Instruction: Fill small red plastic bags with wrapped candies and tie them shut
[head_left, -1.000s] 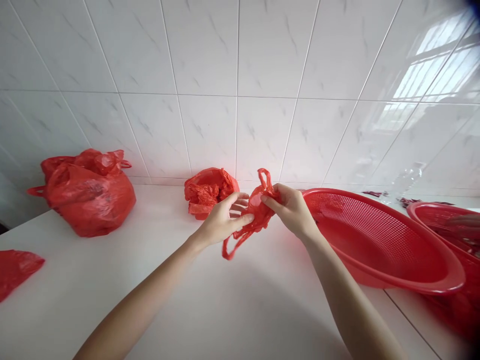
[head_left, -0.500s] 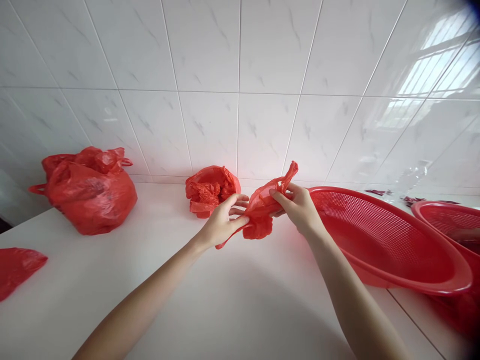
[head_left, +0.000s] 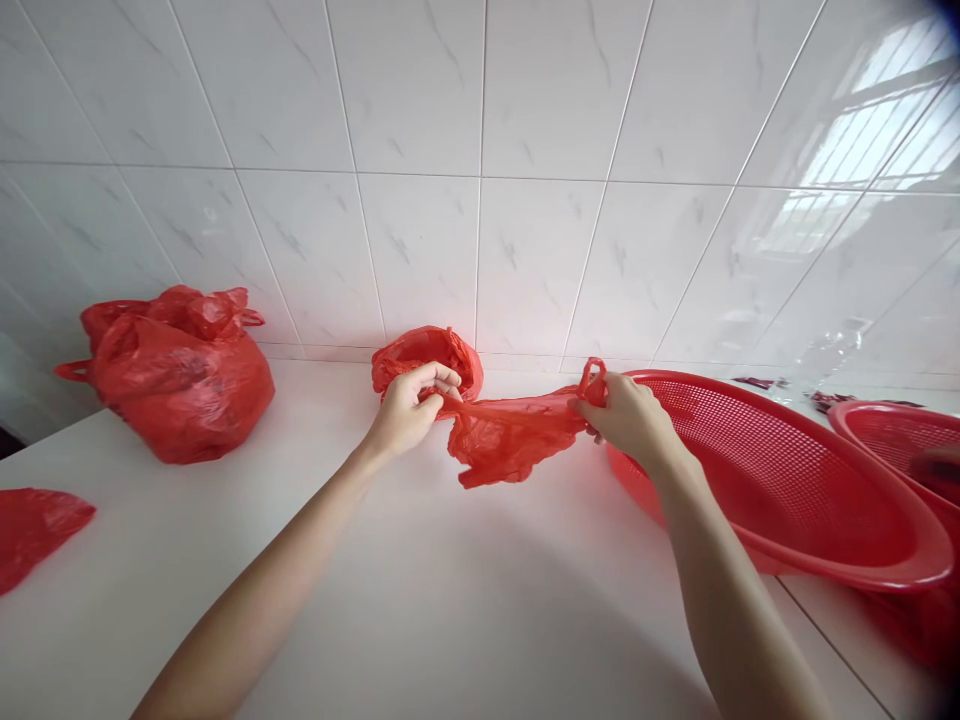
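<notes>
A thin red plastic bag is stretched sideways above the white table, its lower part hanging crumpled. My left hand pinches the bag's left end. At the other end my right hand grips it, with a handle loop standing up beside the fingers. Just behind my left hand sits a second red plastic bag, rolled open and stuffed with crumpled red plastic; my hand hides part of it. My right hand is close to the rim of a large red mesh basket.
A full red plastic bag stands at the left by the tiled wall. Part of another red bag lies at the left edge. Right of the large basket are a second red basket and a clear plastic bottle.
My hands have moved apart, left hand leftward and right hand rightward. The bunched bag between them is now pulled out wide.
</notes>
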